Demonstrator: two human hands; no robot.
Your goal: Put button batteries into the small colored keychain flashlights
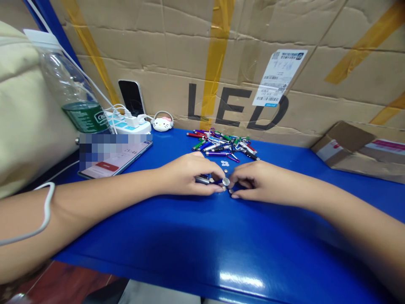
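Note:
My left hand (pixel 202 172) is closed around a mini flashlight (pixel 217 182) with a dark blue tube. Its round silver end faces my right hand. A silver tube part (pixel 201 180) shows under the curled fingers. Opposite, my right hand (pixel 253 179) is pinched, with a small button cell (pixel 230 191) at the thumb and fingertips. Another button cell (pixel 225 171) lies on the blue table just beyond the fingers. Small whitish discs (pixel 225 163) rest a little farther back. Behind both hands is a pile of colourful keychain flashlights (pixel 221 143) with carabiner clips.
A large cardboard box (pixel 177 55) marked LED walls off the back of the blue table (pixel 190 236). At left are a phone (pixel 123 158), a bottle (pixel 82 101), a power strip (pixel 139 126) and a white cat-face item (pixel 162 123). A smaller carton (pixel 357 147) sits right.

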